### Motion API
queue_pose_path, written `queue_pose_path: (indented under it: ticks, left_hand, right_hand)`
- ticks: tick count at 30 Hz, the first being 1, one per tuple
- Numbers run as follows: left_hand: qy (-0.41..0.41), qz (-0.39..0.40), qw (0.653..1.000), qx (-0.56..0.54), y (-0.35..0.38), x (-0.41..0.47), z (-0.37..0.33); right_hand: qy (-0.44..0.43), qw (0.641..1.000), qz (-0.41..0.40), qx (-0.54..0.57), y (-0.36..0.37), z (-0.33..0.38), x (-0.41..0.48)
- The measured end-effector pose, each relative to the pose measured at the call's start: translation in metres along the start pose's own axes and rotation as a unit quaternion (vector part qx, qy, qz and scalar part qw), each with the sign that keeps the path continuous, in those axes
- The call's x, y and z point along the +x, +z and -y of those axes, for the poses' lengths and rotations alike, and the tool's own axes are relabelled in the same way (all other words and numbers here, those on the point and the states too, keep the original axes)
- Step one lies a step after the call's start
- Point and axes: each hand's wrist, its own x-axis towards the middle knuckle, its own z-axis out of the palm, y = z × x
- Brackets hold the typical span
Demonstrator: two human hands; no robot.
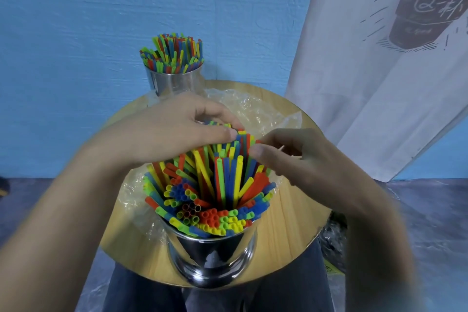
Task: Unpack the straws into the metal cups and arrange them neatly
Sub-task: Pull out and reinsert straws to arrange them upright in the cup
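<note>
A shiny metal cup stands at the near edge of the round wooden table, packed with red, blue, green and yellow straws. My left hand reaches over the far side of the bundle, its fingers and thumb curled round the tops of several straws. To the right, my right hand touches the straw tips with thumb and fingers, pinching a few. A second metal cup, also full of coloured straws, stands at the table's far edge.
Crumpled clear plastic wrapping lies on the table behind and around the near cup. A white cloth banner with a printed cup hangs at the right against the blue wall. My knees in dark trousers show below the table.
</note>
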Motion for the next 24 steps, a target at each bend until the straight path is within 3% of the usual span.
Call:
queue_pose_path:
  ticks: [14, 20, 24]
  left_hand:
    - [0.021, -0.046, 0.999, 0.002, 0.005, -0.004, -0.002]
    - [0.065, -0.045, 0.997, -0.02, 0.007, -0.008, -0.012]
    - [0.085, -0.044, 0.995, -0.021, 0.01, -0.007, -0.02]
  right_hand:
    - [-0.016, 0.999, -0.004, 0.04, -0.001, 0.009, 0.006]
    - [-0.089, 0.977, -0.127, 0.144, 0.004, 0.017, 0.007]
    - [-0.105, 0.965, -0.184, 0.156, 0.009, 0.018, 0.008]
